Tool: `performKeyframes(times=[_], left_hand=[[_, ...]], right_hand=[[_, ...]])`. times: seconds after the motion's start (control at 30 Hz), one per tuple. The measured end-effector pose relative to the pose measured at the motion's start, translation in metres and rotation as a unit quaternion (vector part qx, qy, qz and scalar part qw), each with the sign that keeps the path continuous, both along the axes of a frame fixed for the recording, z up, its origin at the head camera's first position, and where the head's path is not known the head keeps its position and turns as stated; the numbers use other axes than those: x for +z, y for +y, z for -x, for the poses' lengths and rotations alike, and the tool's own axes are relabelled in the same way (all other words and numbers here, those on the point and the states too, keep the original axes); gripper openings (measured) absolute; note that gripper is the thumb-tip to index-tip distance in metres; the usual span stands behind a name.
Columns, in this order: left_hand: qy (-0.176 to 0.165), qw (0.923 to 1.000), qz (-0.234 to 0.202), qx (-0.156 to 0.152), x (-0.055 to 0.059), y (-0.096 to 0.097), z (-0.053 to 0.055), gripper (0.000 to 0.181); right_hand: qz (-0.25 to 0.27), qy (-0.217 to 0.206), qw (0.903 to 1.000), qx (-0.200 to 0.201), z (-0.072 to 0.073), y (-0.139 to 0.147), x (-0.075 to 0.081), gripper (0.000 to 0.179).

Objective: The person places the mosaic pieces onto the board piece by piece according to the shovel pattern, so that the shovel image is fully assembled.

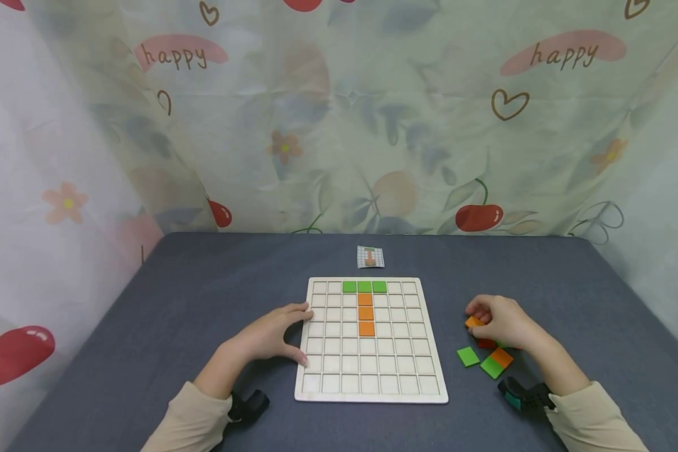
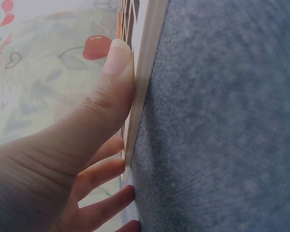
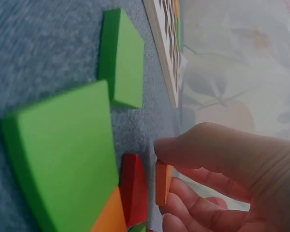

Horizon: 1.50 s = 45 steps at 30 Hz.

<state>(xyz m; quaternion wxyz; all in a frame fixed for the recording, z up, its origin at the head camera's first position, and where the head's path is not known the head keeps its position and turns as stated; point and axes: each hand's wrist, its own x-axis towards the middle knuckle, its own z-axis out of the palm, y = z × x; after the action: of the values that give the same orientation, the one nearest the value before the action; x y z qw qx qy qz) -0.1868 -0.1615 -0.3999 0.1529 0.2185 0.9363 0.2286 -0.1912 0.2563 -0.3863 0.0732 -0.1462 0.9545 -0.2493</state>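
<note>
A white grid board (image 1: 322, 382) lies on the dark table, with green tiles (image 1: 364, 287) in its top row and a column of orange tiles (image 1: 365, 313) below them. My left hand (image 1: 271, 333) rests at the board's left edge, thumb and fingers spread along the rim. To the right of the board, my right hand (image 1: 505, 321) pinches an orange tile (image 3: 163, 182) between thumb and fingers. Close by lie a red tile (image 3: 134, 189), a loose green tile (image 1: 468, 356) and another green tile (image 1: 491, 367) against an orange one (image 1: 502, 358).
A small printed card (image 1: 370, 257) with a grid picture lies behind the board. The dark cloth-covered table (image 1: 203, 282) reaches back to a patterned curtain (image 1: 350, 125). Black camera straps sit on both wrists.
</note>
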Motion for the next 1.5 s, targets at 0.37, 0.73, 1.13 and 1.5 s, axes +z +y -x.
performKeyframes(times=[0.37,0.73,1.13,1.5], left_hand=[[-0.002,0.9999,0.007,0.008,-0.002,0.000,0.000,0.090],[-0.002,1.0000,0.003,0.008,-0.002,0.000,0.000,0.091],[-0.002,0.9999,0.003,0.011,-0.002,0.001,-0.002,0.089],[-0.008,0.9998,0.010,0.017,-0.002,0.002,0.000,0.090]], right_hand=[[0.017,0.013,0.9997,-0.014,-0.003,-0.010,0.004,0.024],[0.051,0.045,0.9977,0.009,-0.006,-0.021,0.006,0.030],[0.065,0.041,0.9963,0.037,-0.011,-0.040,0.009,0.031],[0.087,0.056,0.9927,0.063,-0.014,-0.055,0.005,0.023]])
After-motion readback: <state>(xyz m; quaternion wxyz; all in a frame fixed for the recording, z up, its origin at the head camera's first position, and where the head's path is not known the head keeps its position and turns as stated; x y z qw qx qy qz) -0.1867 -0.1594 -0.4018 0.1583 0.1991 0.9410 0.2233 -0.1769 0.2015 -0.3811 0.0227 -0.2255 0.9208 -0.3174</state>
